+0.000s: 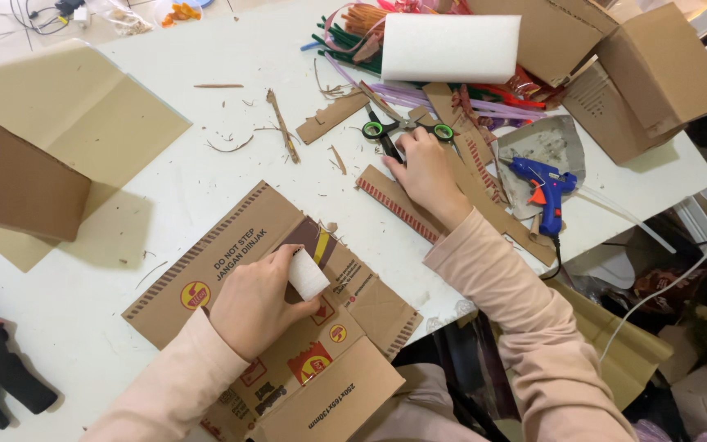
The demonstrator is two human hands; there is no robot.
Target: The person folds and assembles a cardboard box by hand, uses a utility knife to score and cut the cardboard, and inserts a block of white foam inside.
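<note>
Matt cardboard sheet (239, 245); plastic-handled scissors (394, 131).

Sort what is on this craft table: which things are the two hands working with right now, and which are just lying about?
In use:
left hand holding a small white roll
flattened printed cardboard box under it
right hand on the scissors

Lying about:
blue glue gun
white foam block
pipe cleaners
brown boxes
folded cardboard sheet

Blue glue gun (543, 190), green-ringed scissors (407, 128), brown cardboard (239, 245)
</note>
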